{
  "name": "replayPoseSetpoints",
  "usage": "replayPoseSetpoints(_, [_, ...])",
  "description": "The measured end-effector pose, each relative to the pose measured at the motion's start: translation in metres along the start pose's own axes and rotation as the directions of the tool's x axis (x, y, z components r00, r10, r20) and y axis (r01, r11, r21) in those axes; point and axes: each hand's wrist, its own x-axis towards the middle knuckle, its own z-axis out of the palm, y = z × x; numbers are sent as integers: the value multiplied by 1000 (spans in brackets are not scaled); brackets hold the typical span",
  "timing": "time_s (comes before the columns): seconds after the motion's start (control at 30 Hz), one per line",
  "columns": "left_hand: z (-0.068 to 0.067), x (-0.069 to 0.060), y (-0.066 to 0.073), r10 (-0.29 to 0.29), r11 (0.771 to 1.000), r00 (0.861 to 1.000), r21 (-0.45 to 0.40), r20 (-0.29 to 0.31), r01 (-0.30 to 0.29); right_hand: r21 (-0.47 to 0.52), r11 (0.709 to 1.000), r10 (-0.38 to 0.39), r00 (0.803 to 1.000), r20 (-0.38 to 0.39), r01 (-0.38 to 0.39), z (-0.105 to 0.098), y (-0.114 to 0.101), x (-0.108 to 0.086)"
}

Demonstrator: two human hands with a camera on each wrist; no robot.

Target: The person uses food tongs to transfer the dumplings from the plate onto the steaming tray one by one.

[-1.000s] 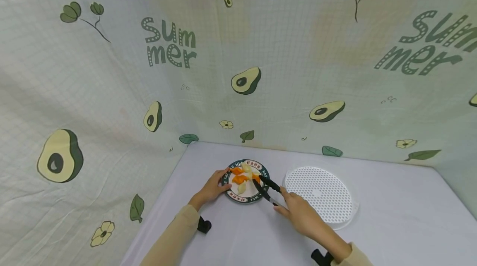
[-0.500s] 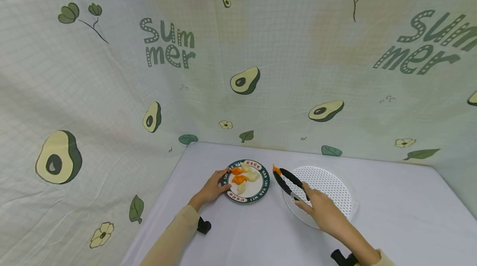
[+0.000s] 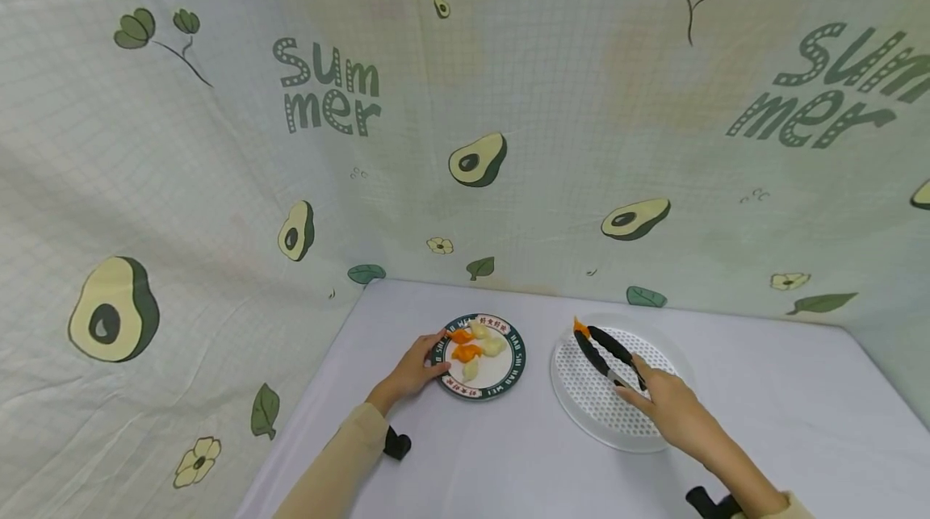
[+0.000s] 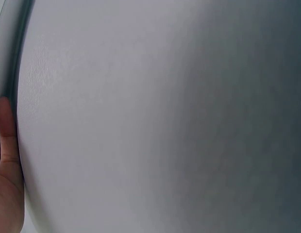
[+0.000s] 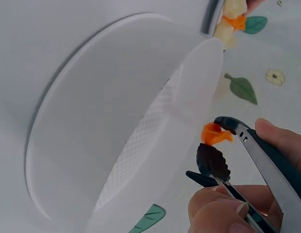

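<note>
In the head view my left hand (image 3: 413, 370) holds the left rim of a round plate (image 3: 513, 378) with a dark green patterned border, its thumb lying on the rim. Several orange and pale yellow dumpling-like pieces (image 3: 494, 345) lie on that plate. My right hand (image 3: 677, 408) grips black-tipped metal tongs (image 3: 597, 357). Between the tong tips is an orange dumpling-like piece (image 5: 214, 134), held above a round white perforated tray (image 3: 610, 414). In the left wrist view only part of the left hand (image 4: 8, 179) shows, beside the plate's edge.
A white-covered table (image 3: 479, 462) carries the plate on the left and the perforated tray on the right. Behind and to the left hangs a pale cloth (image 3: 552, 140) printed with avocados, leaves and lettering.
The tongs have picked an orange piece off the plate, and my right hand has carried it rightward over the perforated tray. My left hand has stayed at the plate.
</note>
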Motion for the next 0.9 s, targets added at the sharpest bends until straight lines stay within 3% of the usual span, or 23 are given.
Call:
replayPoseSetpoints(0.37, [1,1,-2,-11,1000,1000,0,-3,11,-2,997,72,995,69,-72,3,33,14])
replayPoseSetpoints(0.9, [1,-1,-1,-10,1000,1000,-19,-4,10,-45,990,140,986,95,-136,7,51,20])
